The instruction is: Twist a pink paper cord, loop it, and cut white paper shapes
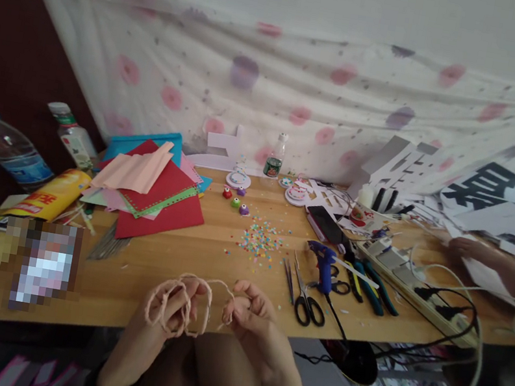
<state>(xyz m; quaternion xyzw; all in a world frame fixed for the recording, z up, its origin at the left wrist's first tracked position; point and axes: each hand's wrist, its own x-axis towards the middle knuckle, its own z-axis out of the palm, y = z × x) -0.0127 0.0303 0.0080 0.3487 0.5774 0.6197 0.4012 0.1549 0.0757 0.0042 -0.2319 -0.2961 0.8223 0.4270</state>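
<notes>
A loosely coiled, pinkish-beige paper cord (163, 306) is looped around the fingers of my left hand (176, 311), just over the table's front edge. My right hand (250, 317) pinches a stretch of the same cord between thumb and fingers, and a single strand arcs from one hand to the other. Right of my right hand lie black-handled scissors (310, 308) and a pair of tweezers (289, 281). Beyond my hands, many tiny coloured confetti bits (262, 241) are scattered on the wooden table (207, 257).
Coloured paper sheets (164, 204) are stacked at left, near a water bottle (13, 145) and a yellow can (53, 192). To the right are a blue glue gun (324, 267), pliers (372, 290) and a power strip (419, 286) with cables. Another person's arm (502, 265) rests at far right.
</notes>
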